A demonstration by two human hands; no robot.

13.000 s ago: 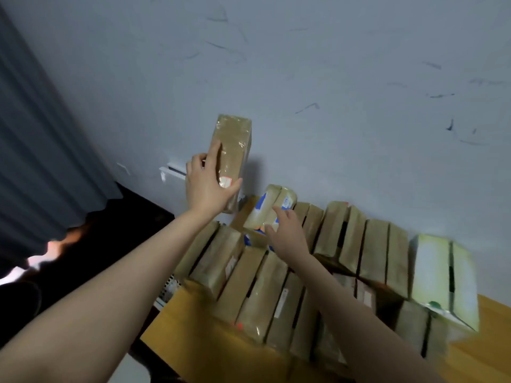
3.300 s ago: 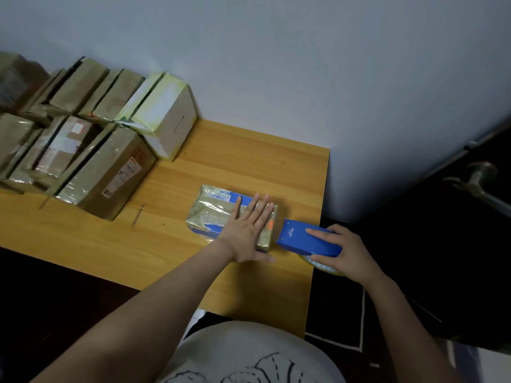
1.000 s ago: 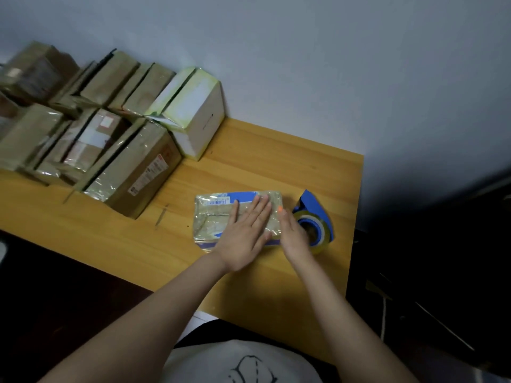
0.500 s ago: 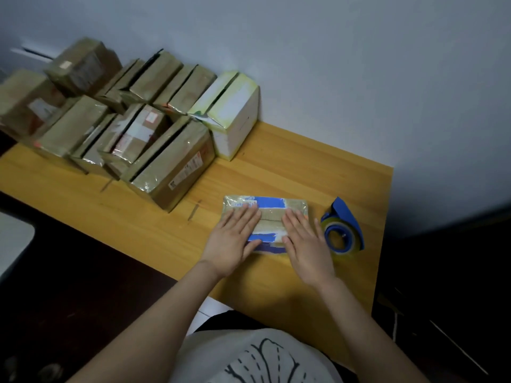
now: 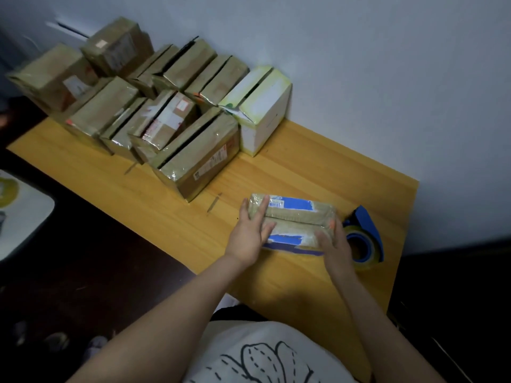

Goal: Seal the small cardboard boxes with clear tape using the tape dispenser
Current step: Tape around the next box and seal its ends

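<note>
A small tape-wrapped cardboard box (image 5: 297,219) with blue label patches lies flat on the wooden table (image 5: 304,172), its top seam facing up. My left hand (image 5: 253,230) lies with straight fingers over the box's left end. At the right end, my right hand (image 5: 333,240) holds the box with the fingers around its edge. Just to the right of the box, close behind my right hand, the blue tape dispenser (image 5: 365,236) with a roll of clear tape lies on the table.
Several brown taped boxes (image 5: 193,150) stand in rows at the table's back left, with a white box (image 5: 260,111) beside them against the wall. The table's right edge drops off just past the dispenser.
Both hands have slid apart from the middle of the box to its two ends. The view has shifted, showing more of the box stack.
</note>
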